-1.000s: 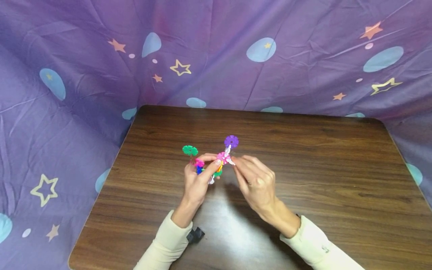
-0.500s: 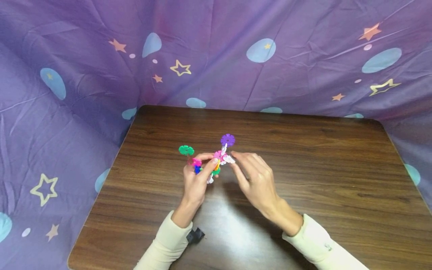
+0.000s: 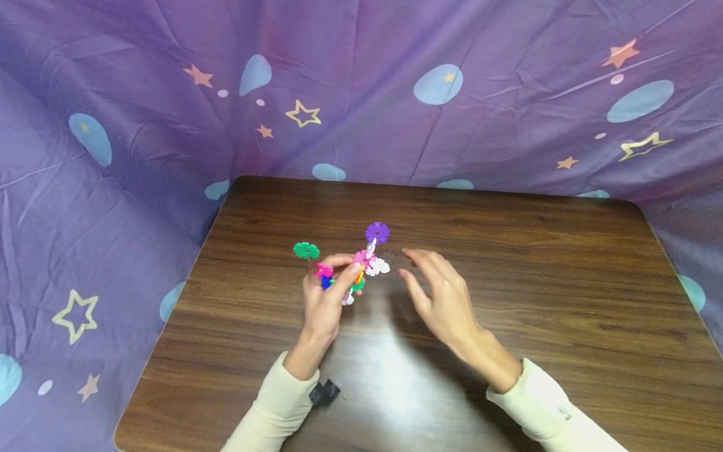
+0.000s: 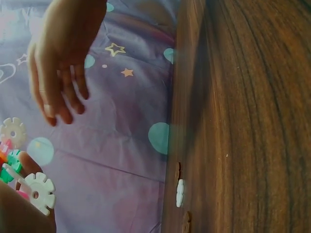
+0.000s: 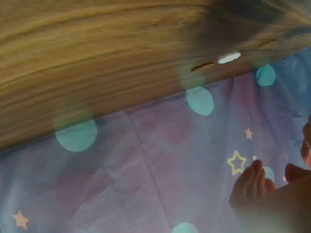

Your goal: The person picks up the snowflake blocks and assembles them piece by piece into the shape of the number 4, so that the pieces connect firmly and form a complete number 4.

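Observation:
My left hand (image 3: pixel 324 304) holds a model of interlocking plastic snowflake discs between thumb and fingers. Out of its far end sticks a purple disc (image 3: pixel 376 232), with a pink disc (image 3: pixel 364 258) below it. To the left stands a green disc (image 3: pixel 305 250). Smaller blue, yellow and white parts are partly covered by the thumb. In the left wrist view, a white disc (image 4: pixel 40 191) of the model shows beside the fingers. My right hand (image 3: pixel 449 304) hovers just right of the model, fingers apart and nothing between them.
On the wooden table (image 3: pixel 536 270) lie a white disc (image 4: pixel 180 193) and brown discs (image 4: pixel 187 222), seen edge-on in the wrist views. A black device (image 3: pixel 324 393) sits by the left cuff. A purple curtain (image 3: pixel 367 94) hangs behind the table.
My right hand has let go of the white piece on the model and drawn back to the right, its fingers spreading. The left hand has shifted slightly left with the model.

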Tool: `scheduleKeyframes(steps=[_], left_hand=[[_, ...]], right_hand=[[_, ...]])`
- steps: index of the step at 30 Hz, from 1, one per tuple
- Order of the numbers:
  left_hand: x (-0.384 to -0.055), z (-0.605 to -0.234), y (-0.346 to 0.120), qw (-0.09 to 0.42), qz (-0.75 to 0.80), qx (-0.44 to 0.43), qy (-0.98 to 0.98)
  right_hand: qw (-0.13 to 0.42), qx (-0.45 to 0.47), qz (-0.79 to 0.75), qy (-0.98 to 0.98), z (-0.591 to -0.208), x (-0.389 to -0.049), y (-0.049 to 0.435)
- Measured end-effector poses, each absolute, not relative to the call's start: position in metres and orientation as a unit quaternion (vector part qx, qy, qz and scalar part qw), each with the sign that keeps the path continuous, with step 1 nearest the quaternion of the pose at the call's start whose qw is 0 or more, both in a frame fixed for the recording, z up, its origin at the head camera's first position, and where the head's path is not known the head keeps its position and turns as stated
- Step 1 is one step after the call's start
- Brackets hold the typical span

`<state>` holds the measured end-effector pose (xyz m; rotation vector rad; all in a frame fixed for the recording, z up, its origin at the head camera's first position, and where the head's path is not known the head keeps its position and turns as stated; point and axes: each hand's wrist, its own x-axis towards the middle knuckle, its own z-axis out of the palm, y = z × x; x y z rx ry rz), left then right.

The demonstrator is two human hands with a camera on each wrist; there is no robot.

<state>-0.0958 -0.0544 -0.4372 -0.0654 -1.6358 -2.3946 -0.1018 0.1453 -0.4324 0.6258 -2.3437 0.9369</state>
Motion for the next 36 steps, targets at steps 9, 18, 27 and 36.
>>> scheduleKeyframes(steps=[9, 18, 27, 36], left_hand=[[-0.095, -0.436, -0.054, 0.116, -0.82, -0.03, -0.56], [-0.095, -0.437, -0.054, 0.112, -0.821, -0.027, -0.559], [-0.095, -0.436, -0.054, 0.106, -0.819, -0.025, -0.563], [-0.095, -0.436, -0.054, 0.106, -0.818, -0.02, -0.564]], right_hand=[[0.1, 0.152, 0.332, -0.926, -0.446, -0.114, 0.162], [0.002, 0.122, 0.292, -0.949, -0.462, -0.123, 0.172], [-0.021, 0.123, 0.264, -0.956, -0.472, -0.131, 0.174], [-0.012, 0.122, 0.257, -0.958, -0.483, -0.144, 0.169]])
